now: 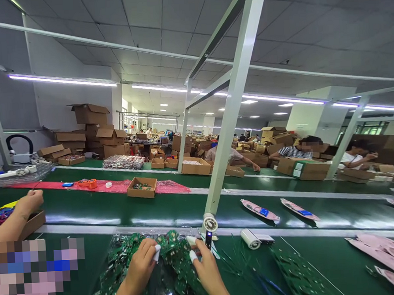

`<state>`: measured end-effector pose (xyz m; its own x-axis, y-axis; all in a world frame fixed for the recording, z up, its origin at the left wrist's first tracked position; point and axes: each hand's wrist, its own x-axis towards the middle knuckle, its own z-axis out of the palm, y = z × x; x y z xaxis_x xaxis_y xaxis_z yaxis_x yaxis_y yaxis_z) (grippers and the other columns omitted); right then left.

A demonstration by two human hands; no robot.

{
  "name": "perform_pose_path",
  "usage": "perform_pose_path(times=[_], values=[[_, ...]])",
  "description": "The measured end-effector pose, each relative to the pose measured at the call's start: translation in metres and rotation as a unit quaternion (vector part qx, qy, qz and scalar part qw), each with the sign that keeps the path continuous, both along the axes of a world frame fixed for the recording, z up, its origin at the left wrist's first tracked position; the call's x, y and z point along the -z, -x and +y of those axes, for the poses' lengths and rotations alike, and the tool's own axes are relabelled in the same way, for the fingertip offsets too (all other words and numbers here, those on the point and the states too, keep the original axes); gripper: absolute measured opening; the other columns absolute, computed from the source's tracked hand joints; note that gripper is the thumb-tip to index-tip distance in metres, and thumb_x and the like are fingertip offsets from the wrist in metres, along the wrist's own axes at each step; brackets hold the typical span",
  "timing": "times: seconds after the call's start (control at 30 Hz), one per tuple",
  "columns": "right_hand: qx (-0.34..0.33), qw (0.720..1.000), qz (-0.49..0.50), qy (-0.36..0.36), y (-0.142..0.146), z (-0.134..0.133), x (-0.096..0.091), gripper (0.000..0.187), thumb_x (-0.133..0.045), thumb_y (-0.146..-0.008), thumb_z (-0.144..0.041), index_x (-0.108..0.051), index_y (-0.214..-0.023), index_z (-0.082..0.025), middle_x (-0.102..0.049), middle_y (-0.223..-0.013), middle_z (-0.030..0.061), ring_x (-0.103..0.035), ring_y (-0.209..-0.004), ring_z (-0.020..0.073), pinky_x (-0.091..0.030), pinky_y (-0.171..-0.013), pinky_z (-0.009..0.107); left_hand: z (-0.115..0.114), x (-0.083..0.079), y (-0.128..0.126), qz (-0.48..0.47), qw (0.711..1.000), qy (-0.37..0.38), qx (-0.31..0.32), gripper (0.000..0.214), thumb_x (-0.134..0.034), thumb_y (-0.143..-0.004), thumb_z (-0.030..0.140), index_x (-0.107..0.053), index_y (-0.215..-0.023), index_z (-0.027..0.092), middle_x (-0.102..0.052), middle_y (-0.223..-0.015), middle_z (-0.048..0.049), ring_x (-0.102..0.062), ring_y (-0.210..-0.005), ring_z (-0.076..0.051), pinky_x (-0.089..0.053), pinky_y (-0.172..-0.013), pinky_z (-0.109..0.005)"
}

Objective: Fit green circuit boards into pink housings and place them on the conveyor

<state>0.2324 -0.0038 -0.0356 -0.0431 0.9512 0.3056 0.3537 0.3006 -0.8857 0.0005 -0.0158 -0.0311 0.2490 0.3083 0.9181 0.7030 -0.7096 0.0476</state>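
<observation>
My left hand (142,265) rests curled on a heap of small green circuit boards (176,258) in clear plastic wrap, its fingertip in a white cot, pinched on something I cannot make out. My right hand (206,266) sits just to the right on the same heap, white cots on two fingers, closed round a small dark tool (208,240) that stands upright. Both hands lie at the near edge of the green bench.
A white steel post (228,119) rises just beyond my hands. A tape roll (209,222), a white cylinder (249,238) and pink bags (259,209) lie on the belt. Another person's arm (18,216) reaches in at left. A small carton (142,187) and seated workers (296,151) are farther back.
</observation>
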Motion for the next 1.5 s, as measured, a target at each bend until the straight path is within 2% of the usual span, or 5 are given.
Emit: perform_pose_path(times=[0.37, 0.7, 0.87, 1.1, 1.5], values=[[-0.144, 0.974, 0.151, 0.091, 0.046, -0.011, -0.011, 0.037, -0.078, -0.052, -0.016, -0.068, -0.088, -0.019, -0.07, -0.092, 0.002, -0.061, -0.097, 0.025, -0.043, -0.091, 0.035, -0.004, -0.031, 0.001, 0.088, 0.992, -0.081, 0.039, 0.023, -0.043, -0.093, 0.012, -0.065, -0.094, 0.014, -0.072, -0.087, -0.0095, -0.063, -0.095, -0.019, -0.059, -0.08, -0.03], [-0.163, 0.897, 0.361, 0.197, 0.006, -0.002, -0.042, 0.041, -0.076, -0.061, -0.045, -0.053, -0.085, -0.022, -0.055, -0.062, -0.0069, -0.057, -0.057, 0.0105, -0.045, -0.054, 0.023, -0.021, 0.0, 0.044, -0.052, 0.993, 0.072, 0.073, 0.021, -0.052, -0.085, 0.011, -0.068, -0.092, 0.023, -0.075, -0.088, -0.004, -0.069, -0.089, -0.016, -0.055, -0.082, -0.025], [-0.194, 0.902, 0.318, 0.22, 0.021, -0.002, -0.036, 0.042, -0.079, -0.06, -0.033, -0.055, -0.091, -0.019, -0.057, -0.06, -0.0058, -0.055, -0.052, 0.0102, -0.042, -0.046, 0.021, -0.034, 0.0, 0.034, -0.341, 0.897, 0.28, -0.014, 0.006, -0.057, -0.073, 0.015, -0.061, -0.077, 0.018, -0.068, -0.066, -0.0008, -0.064, -0.056, -0.014, -0.052, -0.052, -0.021], [-0.229, 0.921, 0.216, 0.231, 0.038, -0.02, -0.042, 0.04, -0.078, -0.06, -0.033, -0.058, -0.091, -0.017, -0.056, -0.055, -0.0068, -0.049, -0.04, 0.0077, -0.035, -0.036, 0.018, -0.04, -0.015, 0.023, -0.549, 0.727, 0.411, 0.031, 0.024, -0.056, -0.07, 0.041, -0.056, -0.073, 0.018, -0.058, -0.068, 0.0016, -0.059, -0.065, -0.015, -0.055, -0.064, -0.031], [-0.329, 0.929, 0.071, 0.153, 0.043, -0.045, -0.07, 0.039, -0.075, -0.059, -0.014, -0.07, -0.097, -0.021, -0.064, -0.084, -0.0021, -0.059, -0.085, 0.0176, -0.047, -0.076, 0.025, -0.049, -0.014, 0.017, -0.53, 0.75, 0.394, 0.033, 0.013, -0.066, -0.055, 0.019, -0.059, -0.066, 0.02, -0.061, -0.062, 0.006, -0.054, -0.058, -0.013, -0.04, -0.06, -0.022]])
